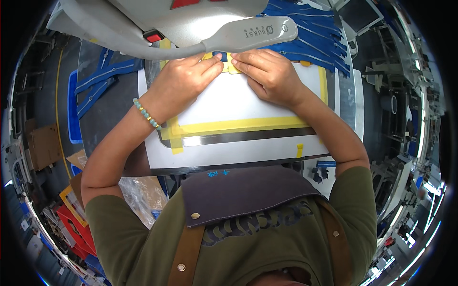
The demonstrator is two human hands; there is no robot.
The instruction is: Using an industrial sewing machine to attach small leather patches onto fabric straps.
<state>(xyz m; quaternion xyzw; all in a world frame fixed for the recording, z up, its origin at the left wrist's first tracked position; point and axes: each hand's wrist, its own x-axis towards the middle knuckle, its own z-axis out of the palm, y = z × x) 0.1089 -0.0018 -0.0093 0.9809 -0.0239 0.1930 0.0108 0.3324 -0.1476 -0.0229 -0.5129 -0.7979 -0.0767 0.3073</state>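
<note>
My left hand (183,81) and my right hand (269,76) rest side by side on a flat white template (238,102) edged with yellow tape. The fingertips of both press on a small yellowish piece (230,66) at the template's far edge, just under the grey sewing machine head (191,26). A beaded bracelet (147,114) circles my left wrist. The template lies on a white and metal machine table (224,155).
Blue fabric pieces are piled at the far right (315,33), and more lie at the left (102,78). A red button (153,36) sits on the machine. A clear plastic bag (140,195) and red crates (76,226) are at lower left.
</note>
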